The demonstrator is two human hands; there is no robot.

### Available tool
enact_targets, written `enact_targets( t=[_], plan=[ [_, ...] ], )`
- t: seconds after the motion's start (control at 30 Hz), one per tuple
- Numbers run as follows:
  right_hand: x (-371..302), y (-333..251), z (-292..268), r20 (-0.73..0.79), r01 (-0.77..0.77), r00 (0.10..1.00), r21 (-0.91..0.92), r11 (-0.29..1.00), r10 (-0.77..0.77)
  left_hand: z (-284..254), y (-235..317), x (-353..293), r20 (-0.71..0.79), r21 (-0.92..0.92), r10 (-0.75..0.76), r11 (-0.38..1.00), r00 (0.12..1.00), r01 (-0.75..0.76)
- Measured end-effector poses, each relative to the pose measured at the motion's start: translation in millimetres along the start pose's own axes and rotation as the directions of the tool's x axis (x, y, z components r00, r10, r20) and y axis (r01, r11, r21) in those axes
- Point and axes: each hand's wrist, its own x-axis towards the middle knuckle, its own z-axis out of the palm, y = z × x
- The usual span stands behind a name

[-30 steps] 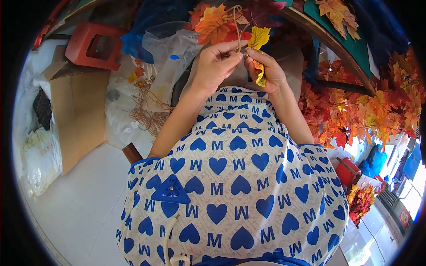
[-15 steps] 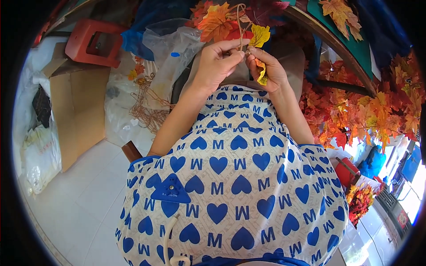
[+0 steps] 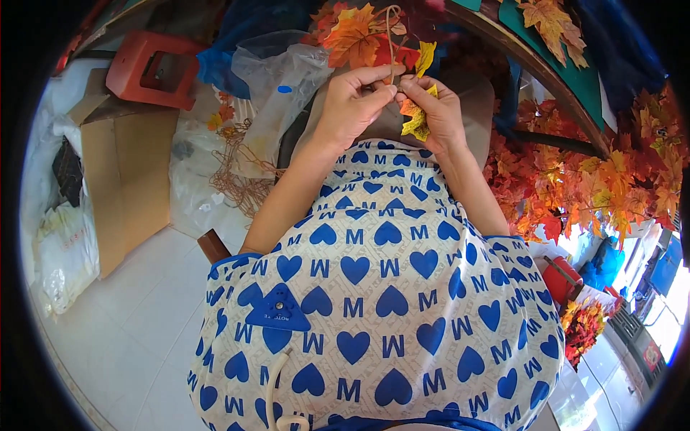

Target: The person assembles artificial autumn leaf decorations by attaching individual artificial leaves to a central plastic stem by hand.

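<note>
Both hands meet above my lap, fingertips almost touching. My left hand [image 3: 357, 106] pinches a thin brown vine stem [image 3: 390, 39], which loops up beyond the fingers. Thumb and fingers of my right hand [image 3: 437, 111] are closed on a yellow artificial maple leaf sprig [image 3: 416, 122]; one leaf hangs below the fingers, and another yellow leaf [image 3: 426, 57] sticks up above them. The exact joint between stem and leaf is hidden by the fingertips. Just past my left hand, orange artificial leaves [image 3: 352, 37] lie beside the stem.
At left stand a cardboard box [image 3: 136, 172] and a red plastic stool [image 3: 154, 70]. Clear plastic bags [image 3: 284, 79] and a tangle of brown stems [image 3: 241, 172] lie nearby. Many red-orange leaf garlands [image 3: 575, 179] fill the right, below a curved brown edge [image 3: 553, 86].
My right hand has turned slightly, swinging the yellow leaves; the lower one now shows more of its face and the upper one appears narrower. My left hand has barely moved.
</note>
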Motion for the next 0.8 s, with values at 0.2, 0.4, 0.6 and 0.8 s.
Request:
enact_targets(
  t=[0.2, 0.4, 0.6, 0.8],
  plan=[
    [-6.6, -3.8, 0.3, 0.052, 0.117, 0.992, -0.097, 0.988, -0.113, 0.3, -1.0, -0.1, 0.017, 0.037, 0.049, 0.998, 0.999, -0.050],
    [-9.6, -5.5, 1.6, 0.099, 0.166, 0.984, -0.207, 0.964, -0.148, -0.1, -2.1, 0.4, 0.024, 0.145, 0.136, 0.980, 0.990, -0.138],
    [-8.2, 4.8, -4.4, 0.026, 0.209, 0.978, -0.234, 0.949, -0.209, -0.4, -6.5, 1.9, 0.025, 0.197, 0.118, 0.973, 0.993, -0.121],
    [-10.5, 8.6, 0.5, 0.016, 0.193, 0.981, -0.178, 0.965, -0.193, -1.5, -9.4, 2.4, -0.004, 0.173, 0.114, 0.979, 0.993, -0.112]
  ],
)
